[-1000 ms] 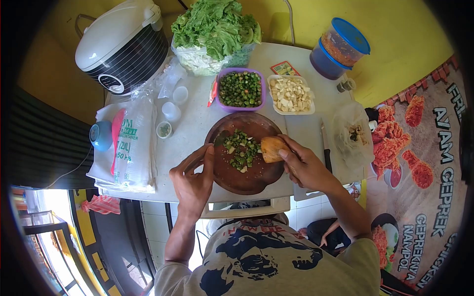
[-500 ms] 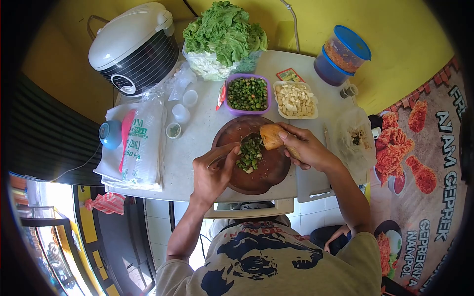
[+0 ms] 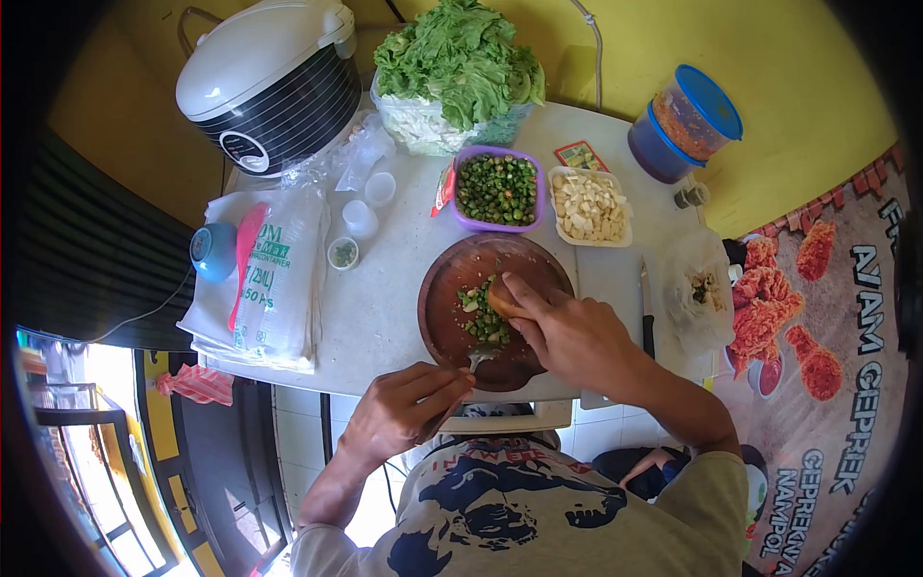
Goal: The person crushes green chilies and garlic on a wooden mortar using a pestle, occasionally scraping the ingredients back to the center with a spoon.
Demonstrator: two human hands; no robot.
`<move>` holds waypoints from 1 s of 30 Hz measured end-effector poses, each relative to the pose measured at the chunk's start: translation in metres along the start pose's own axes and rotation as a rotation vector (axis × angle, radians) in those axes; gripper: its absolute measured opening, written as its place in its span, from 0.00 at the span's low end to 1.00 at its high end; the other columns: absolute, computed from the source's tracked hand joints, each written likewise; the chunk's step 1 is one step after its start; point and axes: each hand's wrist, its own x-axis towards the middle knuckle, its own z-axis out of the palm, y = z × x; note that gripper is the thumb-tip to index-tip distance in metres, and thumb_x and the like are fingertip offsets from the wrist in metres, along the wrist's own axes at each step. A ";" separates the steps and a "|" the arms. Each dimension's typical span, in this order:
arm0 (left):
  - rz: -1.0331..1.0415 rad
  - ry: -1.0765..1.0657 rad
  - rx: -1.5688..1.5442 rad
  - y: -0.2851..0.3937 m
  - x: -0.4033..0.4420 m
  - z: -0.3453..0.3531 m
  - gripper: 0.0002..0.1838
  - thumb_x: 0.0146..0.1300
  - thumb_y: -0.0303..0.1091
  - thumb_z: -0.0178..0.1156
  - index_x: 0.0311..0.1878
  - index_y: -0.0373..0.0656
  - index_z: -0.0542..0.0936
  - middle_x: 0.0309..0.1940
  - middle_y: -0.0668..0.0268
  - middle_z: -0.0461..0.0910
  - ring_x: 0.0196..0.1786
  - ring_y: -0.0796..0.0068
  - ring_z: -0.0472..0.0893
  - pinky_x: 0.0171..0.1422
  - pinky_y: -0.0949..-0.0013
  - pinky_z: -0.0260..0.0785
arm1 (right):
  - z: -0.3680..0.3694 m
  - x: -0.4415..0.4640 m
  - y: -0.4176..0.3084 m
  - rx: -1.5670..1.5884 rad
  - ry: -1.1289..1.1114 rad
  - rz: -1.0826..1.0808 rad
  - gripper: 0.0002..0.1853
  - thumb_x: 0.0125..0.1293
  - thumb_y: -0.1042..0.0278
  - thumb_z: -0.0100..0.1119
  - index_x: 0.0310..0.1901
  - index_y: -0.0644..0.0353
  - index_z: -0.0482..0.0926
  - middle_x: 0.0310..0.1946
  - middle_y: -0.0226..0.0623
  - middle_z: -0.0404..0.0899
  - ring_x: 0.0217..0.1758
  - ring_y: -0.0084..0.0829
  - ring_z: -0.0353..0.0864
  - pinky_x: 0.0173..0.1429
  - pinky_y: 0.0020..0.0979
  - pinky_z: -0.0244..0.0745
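A round brown mortar [image 3: 442,332] holds chopped green chilies [image 3: 487,322] with a few pale pieces. My right hand [image 3: 567,337] is closed around a wooden pestle [image 3: 505,300], whose end rests on the chilies. My left hand [image 3: 409,409] is closed on a metal spoon [image 3: 481,356] at the mortar's near edge; the handle is mostly hidden by my fingers. Behind the mortar stand a purple tub [image 3: 497,223] of green chilies and a white tray [image 3: 598,239] of pale cut pieces.
A rice cooker [image 3: 274,91] and a container of lettuce [image 3: 452,72] stand at the back. Plastic bags [image 3: 279,288], small cups [image 3: 361,219] and a blue bowl [image 3: 213,252] lie left; a knife [image 3: 647,322], clear bag [image 3: 694,298] and blue-lidded containers [image 3: 685,125] are right.
My left hand has moved down toward the near edge with the spoon. My right hand has turned and brought the pestle down onto the chilies. The view has shifted slightly.
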 end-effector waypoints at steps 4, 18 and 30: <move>0.000 0.081 0.059 -0.012 0.006 0.005 0.12 0.59 0.25 0.74 0.47 0.38 0.87 0.41 0.62 0.89 0.41 0.64 0.89 0.41 0.66 0.85 | -0.014 0.019 -0.010 -0.045 -0.075 0.010 0.29 0.76 0.57 0.55 0.73 0.59 0.70 0.26 0.52 0.83 0.26 0.51 0.86 0.30 0.47 0.81; -0.481 0.608 -0.045 -0.015 0.009 0.027 0.07 0.64 0.19 0.70 0.44 0.33 0.89 0.36 0.52 0.90 0.35 0.66 0.91 0.40 0.70 0.81 | -0.003 -0.007 0.033 0.446 0.017 0.044 0.30 0.77 0.51 0.57 0.70 0.66 0.67 0.30 0.55 0.85 0.32 0.54 0.87 0.39 0.51 0.80; -0.567 0.577 -0.269 -0.044 0.027 0.027 0.09 0.71 0.28 0.67 0.48 0.32 0.89 0.37 0.55 0.91 0.43 0.71 0.89 0.51 0.69 0.79 | 0.006 -0.026 0.044 0.272 0.076 0.236 0.25 0.75 0.47 0.61 0.39 0.69 0.76 0.25 0.55 0.81 0.28 0.57 0.82 0.37 0.48 0.76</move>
